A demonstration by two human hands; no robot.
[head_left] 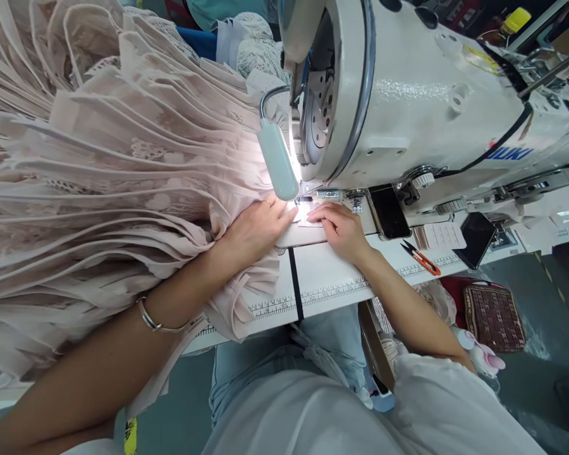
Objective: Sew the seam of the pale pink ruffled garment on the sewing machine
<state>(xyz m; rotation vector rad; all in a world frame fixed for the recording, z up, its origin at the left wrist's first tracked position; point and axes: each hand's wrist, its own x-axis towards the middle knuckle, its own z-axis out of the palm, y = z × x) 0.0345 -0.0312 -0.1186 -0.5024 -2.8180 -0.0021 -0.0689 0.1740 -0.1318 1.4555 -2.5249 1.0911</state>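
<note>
My left hand (256, 227) lies flat on pale pink pleated fabric (109, 189), fingers stretched toward the needle area (306, 201) of a white sewing machine (408, 95). A silver bracelet (152, 319) circles that wrist. My right hand (339, 227) rests palm down just right of the needle, its fingers together and pressing a small pale piece of fabric (308, 218) onto the machine bed. The two sets of fingertips nearly meet under the presser foot. A lit lamp (277, 158) on a gooseneck hangs above them.
Orange thread snips (421, 258) lie on the white table (332, 284) right of my right hand, beside a printed ruler strip. Two dark phones (389, 212) (477, 237) rest near the machine base. The pleated fabric heaps over the whole left side. A woven cushion (495, 316) sits lower right.
</note>
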